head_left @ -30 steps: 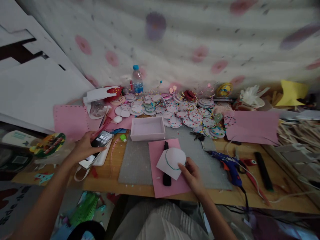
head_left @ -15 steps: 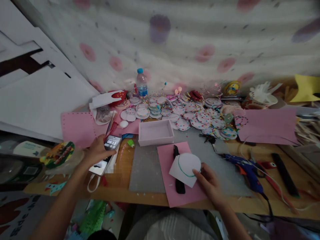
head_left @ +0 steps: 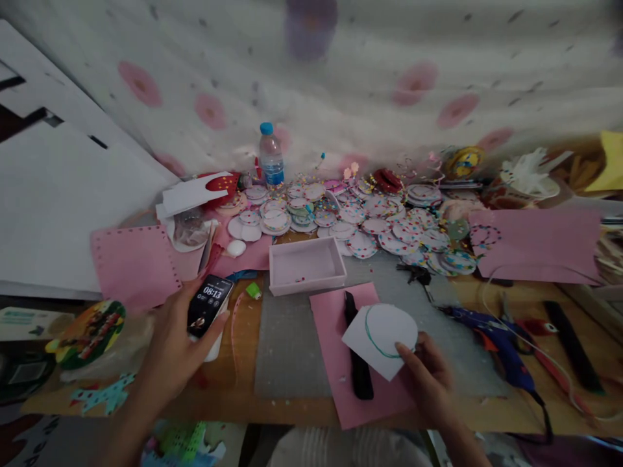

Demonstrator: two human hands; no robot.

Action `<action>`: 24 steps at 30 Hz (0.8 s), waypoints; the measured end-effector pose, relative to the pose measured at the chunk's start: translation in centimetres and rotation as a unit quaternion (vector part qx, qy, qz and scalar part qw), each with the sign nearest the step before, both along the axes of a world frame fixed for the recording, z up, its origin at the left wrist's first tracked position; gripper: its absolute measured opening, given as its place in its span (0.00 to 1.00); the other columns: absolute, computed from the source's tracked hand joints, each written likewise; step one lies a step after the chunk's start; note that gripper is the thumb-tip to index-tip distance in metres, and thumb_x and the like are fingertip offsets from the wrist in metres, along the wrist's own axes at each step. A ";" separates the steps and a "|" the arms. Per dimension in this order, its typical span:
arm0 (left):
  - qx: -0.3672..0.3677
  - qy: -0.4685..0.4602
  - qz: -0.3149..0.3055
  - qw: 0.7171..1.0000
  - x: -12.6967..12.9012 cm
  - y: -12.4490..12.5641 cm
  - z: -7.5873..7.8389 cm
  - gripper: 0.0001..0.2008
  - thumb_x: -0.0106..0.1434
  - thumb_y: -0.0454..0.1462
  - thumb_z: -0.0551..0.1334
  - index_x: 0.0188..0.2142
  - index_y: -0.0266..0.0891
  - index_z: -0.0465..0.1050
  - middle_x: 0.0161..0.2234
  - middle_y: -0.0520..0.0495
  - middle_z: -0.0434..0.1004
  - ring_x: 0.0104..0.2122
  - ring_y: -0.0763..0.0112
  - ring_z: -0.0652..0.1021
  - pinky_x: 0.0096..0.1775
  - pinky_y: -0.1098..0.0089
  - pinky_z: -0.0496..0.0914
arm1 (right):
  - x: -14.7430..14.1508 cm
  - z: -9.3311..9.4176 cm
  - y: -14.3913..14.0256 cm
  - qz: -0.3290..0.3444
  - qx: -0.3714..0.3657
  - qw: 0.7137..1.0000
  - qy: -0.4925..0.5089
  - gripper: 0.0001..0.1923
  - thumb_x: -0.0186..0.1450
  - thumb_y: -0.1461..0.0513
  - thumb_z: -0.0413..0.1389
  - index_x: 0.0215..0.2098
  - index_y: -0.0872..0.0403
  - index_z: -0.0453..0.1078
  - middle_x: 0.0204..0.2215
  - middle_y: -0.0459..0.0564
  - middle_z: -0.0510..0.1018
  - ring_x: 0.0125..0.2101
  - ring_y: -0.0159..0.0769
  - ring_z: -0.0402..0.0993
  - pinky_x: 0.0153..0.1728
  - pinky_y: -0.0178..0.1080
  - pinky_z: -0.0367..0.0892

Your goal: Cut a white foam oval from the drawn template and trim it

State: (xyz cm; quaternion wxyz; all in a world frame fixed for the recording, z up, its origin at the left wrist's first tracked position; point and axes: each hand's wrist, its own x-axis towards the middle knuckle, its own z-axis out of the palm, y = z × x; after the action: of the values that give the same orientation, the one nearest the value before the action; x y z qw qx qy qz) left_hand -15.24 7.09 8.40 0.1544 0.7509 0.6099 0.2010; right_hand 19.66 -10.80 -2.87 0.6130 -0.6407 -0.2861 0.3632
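My left hand is closed around a phone, the thumb along one edge and the fingers along the other. The lit screen reads 08:13. Between the thumb and fingers of my right hand is a white piece of paper, rounded on one side and cornered on the other. A thin green curve runs across it. Beneath it lies a pink sheet with a black-handled tool, partly covered by the paper.
An open white box stands behind the pink sheet. Many decorated white discs are piled farther back near a water bottle. At right lie a blue glue gun, its cord and a black strip.
My left hand has closed around the phone, which lay flat with the hand at its edge. My right hand still holds the white paper. The view has shifted slightly.
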 end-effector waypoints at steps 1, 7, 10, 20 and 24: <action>-0.013 -0.041 -0.016 0.999 1.0 -1.1 0.2 0.27 0.60 0.49 0.58 0.57 0.46 0.60 0.56 0.43 0.66 0.56 0.52 0.68 0.57 0.54 0.62 | -0.3 0.3 0.1 -0.013 0.006 1.000 0.005 0.09 0.60 0.55 0.61 0.33 0.50 0.69 0.27 0.48 0.74 0.27 0.37 0.69 0.27 0.36 0.67; -0.304 -0.266 -0.195 0.894 9.0 -5.9 -0.1 0.17 0.64 0.51 0.55 0.47 0.48 0.68 0.45 0.42 0.74 0.44 0.58 0.75 0.45 0.61 0.70 | -2.3 5.3 1.3 0.107 0.023 0.994 0.019 0.08 0.61 0.54 0.59 0.31 0.50 0.70 0.25 0.46 0.72 0.26 0.34 0.67 0.26 0.34 0.66; -0.330 -0.281 -0.224 0.873 12.2 -6.7 0.6 0.16 0.66 0.51 0.53 0.30 0.42 0.66 0.27 0.50 0.69 0.29 0.69 0.71 0.29 0.71 0.66 | -2.7 7.5 1.7 0.173 0.019 0.984 0.037 0.08 0.61 0.53 0.60 0.32 0.49 0.72 0.25 0.46 0.72 0.26 0.34 0.69 0.26 0.33 0.67; -0.467 -0.350 -0.294 0.757 14.1 -8.3 0.5 0.25 0.64 0.56 0.52 0.22 0.39 0.58 0.19 0.56 0.54 0.19 0.77 0.57 0.20 0.74 0.50 | -1.5 8.6 1.1 0.355 -0.079 0.906 0.217 0.17 0.56 0.49 0.63 0.31 0.56 0.76 0.19 0.46 0.72 0.17 0.27 0.61 0.17 0.30 0.58; -0.460 -0.400 -0.284 0.740 14.6 -8.7 0.0 0.26 0.63 0.56 0.54 0.20 0.39 0.56 0.17 0.55 0.52 0.18 0.77 0.56 0.20 0.73 0.49 | -2.2 8.9 0.8 0.323 -0.054 0.902 0.282 0.17 0.54 0.49 0.64 0.28 0.55 0.76 0.17 0.44 0.68 0.16 0.25 0.57 0.15 0.29 0.54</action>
State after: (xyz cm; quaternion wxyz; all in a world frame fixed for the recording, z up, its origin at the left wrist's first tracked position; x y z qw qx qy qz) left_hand -0.66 -1.60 8.36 0.7606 0.5778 0.2686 0.1246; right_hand 17.46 -9.98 6.01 0.4814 -0.4162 -0.2721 0.7218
